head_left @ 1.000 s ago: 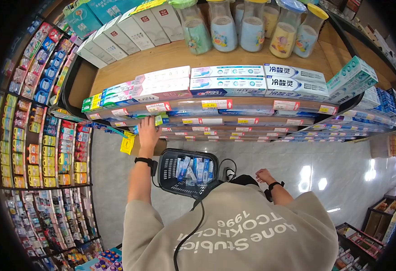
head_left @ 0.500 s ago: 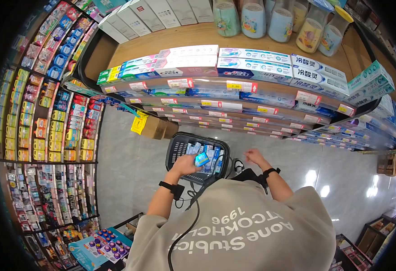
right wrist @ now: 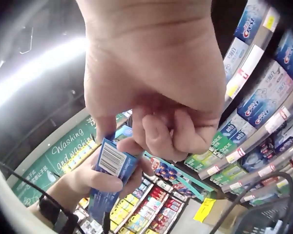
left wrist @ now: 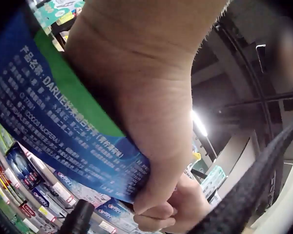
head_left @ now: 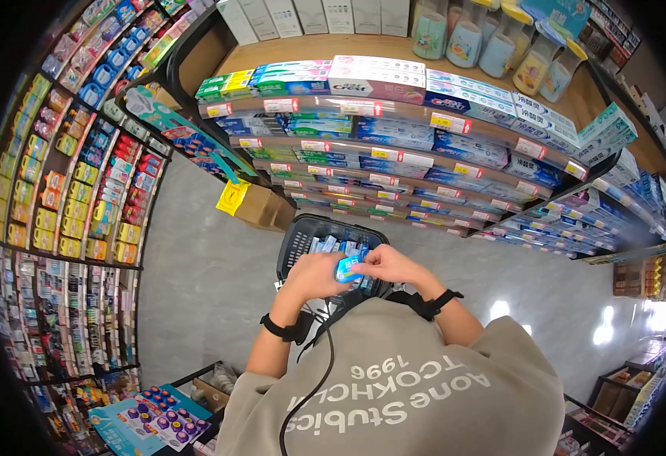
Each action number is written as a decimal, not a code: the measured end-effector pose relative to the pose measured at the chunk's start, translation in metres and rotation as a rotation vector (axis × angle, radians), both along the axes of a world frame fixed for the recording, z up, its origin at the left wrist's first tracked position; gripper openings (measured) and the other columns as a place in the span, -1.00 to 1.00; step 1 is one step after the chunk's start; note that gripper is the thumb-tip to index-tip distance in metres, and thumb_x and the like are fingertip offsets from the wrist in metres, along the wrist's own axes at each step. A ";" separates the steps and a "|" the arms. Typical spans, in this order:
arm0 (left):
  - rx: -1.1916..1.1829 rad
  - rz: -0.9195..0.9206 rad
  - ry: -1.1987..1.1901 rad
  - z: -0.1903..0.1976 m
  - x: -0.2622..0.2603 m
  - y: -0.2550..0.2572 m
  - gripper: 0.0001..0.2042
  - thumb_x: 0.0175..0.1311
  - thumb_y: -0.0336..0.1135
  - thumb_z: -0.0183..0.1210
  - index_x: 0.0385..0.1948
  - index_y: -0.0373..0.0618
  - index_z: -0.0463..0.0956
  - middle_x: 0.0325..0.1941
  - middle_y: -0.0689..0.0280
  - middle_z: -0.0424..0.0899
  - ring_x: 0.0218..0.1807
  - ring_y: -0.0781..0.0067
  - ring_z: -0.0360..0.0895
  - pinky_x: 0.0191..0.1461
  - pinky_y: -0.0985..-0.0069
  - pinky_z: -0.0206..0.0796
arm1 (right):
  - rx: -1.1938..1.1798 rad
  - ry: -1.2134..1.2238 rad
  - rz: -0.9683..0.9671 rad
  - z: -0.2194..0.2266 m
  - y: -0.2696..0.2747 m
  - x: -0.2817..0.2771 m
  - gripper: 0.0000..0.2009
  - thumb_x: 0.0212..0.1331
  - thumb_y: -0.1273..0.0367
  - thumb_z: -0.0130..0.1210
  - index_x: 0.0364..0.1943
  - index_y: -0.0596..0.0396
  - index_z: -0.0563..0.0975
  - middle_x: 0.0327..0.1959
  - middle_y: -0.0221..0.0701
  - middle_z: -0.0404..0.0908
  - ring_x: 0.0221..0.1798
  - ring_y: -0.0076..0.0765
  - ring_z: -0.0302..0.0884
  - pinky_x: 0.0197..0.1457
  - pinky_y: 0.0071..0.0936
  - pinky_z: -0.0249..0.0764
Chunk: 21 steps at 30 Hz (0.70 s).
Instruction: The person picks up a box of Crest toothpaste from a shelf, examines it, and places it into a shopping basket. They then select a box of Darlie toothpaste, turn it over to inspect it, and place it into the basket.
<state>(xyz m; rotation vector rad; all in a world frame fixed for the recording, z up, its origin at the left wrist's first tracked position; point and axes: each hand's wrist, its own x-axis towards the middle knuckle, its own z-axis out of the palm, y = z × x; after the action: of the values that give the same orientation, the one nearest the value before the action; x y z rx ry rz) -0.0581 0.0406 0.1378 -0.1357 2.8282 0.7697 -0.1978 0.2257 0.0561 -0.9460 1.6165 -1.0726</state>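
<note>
1. Both hands meeting just in front of the chest, above the black shopping basket (head_left: 296, 242).
2. Left hand (head_left: 314, 275) curled round a blue-green Darlie toothpaste box (head_left: 346, 267), thumb and fingers clamped on its sides.
3. Right hand (head_left: 388, 264) touching the box's far end, fingers bent and pinching it.
4. More toothpaste boxes (head_left: 331, 245) lying in the basket below.
5. Beyond, toothpaste shelves (head_left: 394, 156) with price tags along the edges.
</note>
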 end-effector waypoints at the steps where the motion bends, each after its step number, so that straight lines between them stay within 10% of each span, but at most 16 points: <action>1: -0.016 -0.012 -0.005 -0.002 0.006 -0.002 -0.58 -0.01 -0.02 0.36 -0.20 -0.12 0.65 -0.32 0.02 0.74 -0.23 -0.14 0.68 -0.15 0.05 0.51 | -0.025 -0.006 -0.048 0.004 -0.002 0.014 -0.39 0.30 -0.07 0.25 -0.70 0.18 0.50 -0.75 -0.55 0.24 -0.59 -0.61 0.12 -0.54 -0.36 0.05; 12: 0.024 -0.084 0.002 -0.015 0.098 -0.016 -0.63 -0.07 -0.06 0.39 -0.24 -0.04 0.65 -0.35 0.08 0.74 -0.28 -0.12 0.68 -0.20 0.05 0.53 | 0.207 -0.160 0.108 0.007 -0.009 0.091 -0.41 0.25 -0.19 0.23 -0.39 0.15 0.62 -0.63 -0.59 0.38 -0.56 -0.63 0.29 -0.51 -0.52 0.25; 21: 0.099 0.010 0.246 -0.013 0.145 -0.026 -0.54 0.00 -0.13 0.38 -0.01 -0.01 0.59 -0.21 0.12 0.74 -0.17 0.00 0.68 -0.16 0.15 0.51 | 0.042 -0.102 -0.054 -0.002 -0.033 0.140 -0.61 0.15 0.11 0.40 -0.37 0.22 0.65 -0.50 -0.52 0.56 -0.39 -0.64 0.41 -0.37 -0.48 0.33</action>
<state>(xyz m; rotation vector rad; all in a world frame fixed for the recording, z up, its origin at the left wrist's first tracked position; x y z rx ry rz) 0.0869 0.0149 0.1248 -0.0421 3.0115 0.9895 -0.0582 0.1927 0.0539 -0.8111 1.5826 -1.1018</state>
